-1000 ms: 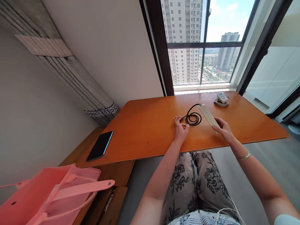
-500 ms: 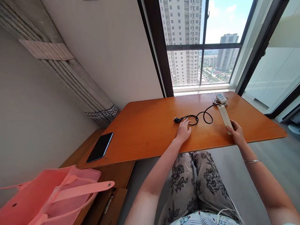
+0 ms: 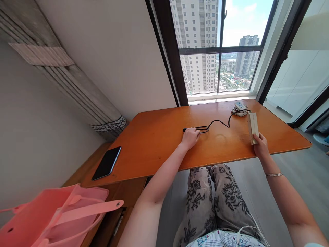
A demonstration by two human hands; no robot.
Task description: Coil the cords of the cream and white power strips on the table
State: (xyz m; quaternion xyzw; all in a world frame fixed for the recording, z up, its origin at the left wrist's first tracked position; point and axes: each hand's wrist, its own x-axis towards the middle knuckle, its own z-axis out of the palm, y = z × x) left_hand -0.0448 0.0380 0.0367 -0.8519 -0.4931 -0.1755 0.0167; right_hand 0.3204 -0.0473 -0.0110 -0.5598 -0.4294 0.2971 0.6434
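My right hand (image 3: 261, 146) grips the near end of a long white power strip (image 3: 253, 124), tilted up off the orange-brown table (image 3: 159, 147). A black power cord (image 3: 217, 120) runs from its far end across the table to my left hand (image 3: 190, 138). The fingers of that hand are closed on the cord's black plug end, and only the tip of the plug (image 3: 184, 129) shows past them. A loose bundle of the cord lies just right of my left fingers. Behind the strip sits a smaller white power strip (image 3: 240, 105) with a coiled white cord.
A dark tablet (image 3: 106, 163) lies at the table's left end. Below it, a pink bag (image 3: 64, 212) rests on a wooden bench (image 3: 128, 192). The table's far edge meets a window (image 3: 221, 68), and a gathered grey curtain (image 3: 84, 92) hangs on the left.
My right hand has raised the power strip and turned it more upright. My left hand has moved left and closed over the plug, pulling the cord along; its loops are flatter.
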